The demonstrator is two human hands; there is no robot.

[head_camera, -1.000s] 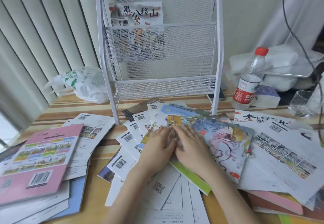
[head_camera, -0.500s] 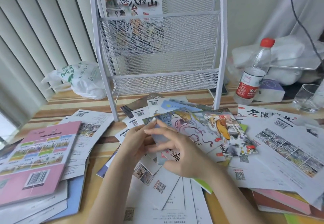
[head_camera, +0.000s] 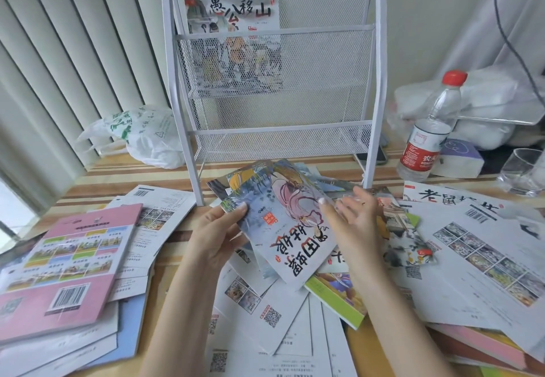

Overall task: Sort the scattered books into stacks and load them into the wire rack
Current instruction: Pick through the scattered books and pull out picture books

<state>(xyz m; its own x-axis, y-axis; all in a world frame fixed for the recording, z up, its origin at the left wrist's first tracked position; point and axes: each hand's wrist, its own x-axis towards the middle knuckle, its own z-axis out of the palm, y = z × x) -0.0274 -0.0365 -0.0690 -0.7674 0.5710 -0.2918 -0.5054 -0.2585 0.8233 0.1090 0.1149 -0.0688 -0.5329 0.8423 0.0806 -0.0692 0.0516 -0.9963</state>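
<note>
My left hand (head_camera: 219, 235) grips the left edge of a small bundle of thin picture books (head_camera: 283, 223), lifted off the table and tilted, cover art facing up. My right hand (head_camera: 355, 217) is at the bundle's right edge with fingers spread, thumb on the cover. The white wire rack (head_camera: 274, 87) stands upright behind them, with one picture book (head_camera: 233, 16) in its upper pocket. Many more thin books (head_camera: 265, 311) lie fanned out face down under my arms.
A pink workbook (head_camera: 67, 264) tops a pile at the left. More books (head_camera: 483, 247) spread out at the right. A water bottle (head_camera: 427, 134), a glass (head_camera: 522, 173), a phone (head_camera: 371, 155) and a plastic bag (head_camera: 141, 134) sit near the rack.
Both hands were pressed flat on the fanned books; they have since gathered several picture books and lifted them off the table toward the rack.
</note>
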